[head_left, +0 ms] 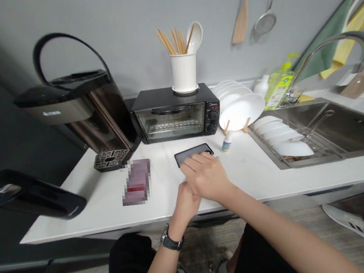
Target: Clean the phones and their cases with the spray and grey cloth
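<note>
My right hand (205,175) lies over my left hand (188,198), just above the front part of the counter. Its fingers are curled down and pressed together, and whatever they close on is hidden. A watch (171,239) sits on my left wrist; the fingers of that hand are covered by the right one. Right behind my hands a dark phone (187,155) lies flat on the white counter (102,208), its near edge partly hidden. To the right of it stands a small white bottle (226,143) with a blue and yellow label.
A pixelated purple item (137,181) lies left of my hands. At the back stand a drinks dispenser (86,115), a toaster oven (175,115) with a white utensil pot (184,72) on top, and racked plates (243,109). The sink (345,129) holds bowls (280,135).
</note>
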The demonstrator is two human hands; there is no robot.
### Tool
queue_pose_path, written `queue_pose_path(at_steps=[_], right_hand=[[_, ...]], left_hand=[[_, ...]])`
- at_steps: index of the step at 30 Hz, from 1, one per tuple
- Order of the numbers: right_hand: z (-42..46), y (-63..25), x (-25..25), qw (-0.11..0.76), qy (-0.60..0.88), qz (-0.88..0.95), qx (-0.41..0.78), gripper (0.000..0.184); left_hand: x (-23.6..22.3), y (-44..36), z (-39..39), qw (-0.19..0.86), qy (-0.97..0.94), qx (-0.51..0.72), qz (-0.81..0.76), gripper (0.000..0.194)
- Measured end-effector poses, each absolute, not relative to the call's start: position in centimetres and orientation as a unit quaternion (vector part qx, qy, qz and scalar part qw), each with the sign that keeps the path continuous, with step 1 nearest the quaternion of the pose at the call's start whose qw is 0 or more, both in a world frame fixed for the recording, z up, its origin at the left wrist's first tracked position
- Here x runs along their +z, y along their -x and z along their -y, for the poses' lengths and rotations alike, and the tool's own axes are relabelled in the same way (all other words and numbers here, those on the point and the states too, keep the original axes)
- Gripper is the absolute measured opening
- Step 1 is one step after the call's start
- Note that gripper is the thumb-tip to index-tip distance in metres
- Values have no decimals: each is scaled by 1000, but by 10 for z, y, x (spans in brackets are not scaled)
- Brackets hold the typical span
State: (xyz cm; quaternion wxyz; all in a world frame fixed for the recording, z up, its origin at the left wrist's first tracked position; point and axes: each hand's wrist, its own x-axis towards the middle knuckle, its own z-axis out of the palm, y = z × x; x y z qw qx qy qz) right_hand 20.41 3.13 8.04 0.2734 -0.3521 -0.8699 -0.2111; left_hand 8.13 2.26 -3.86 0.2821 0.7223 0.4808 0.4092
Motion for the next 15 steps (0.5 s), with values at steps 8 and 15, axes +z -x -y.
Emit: queue_pose_path(at_steps=[8, 15], right_hand=[[-24, -230, 89, 265, 571, 769, -112, 43], [-27, -203, 90, 220, 428, 858, -178, 21]], left_hand=[[-26, -84, -22, 324, -723, 404, -456, 20], [-37, -82, -23, 253, -749, 377, -482, 20]])
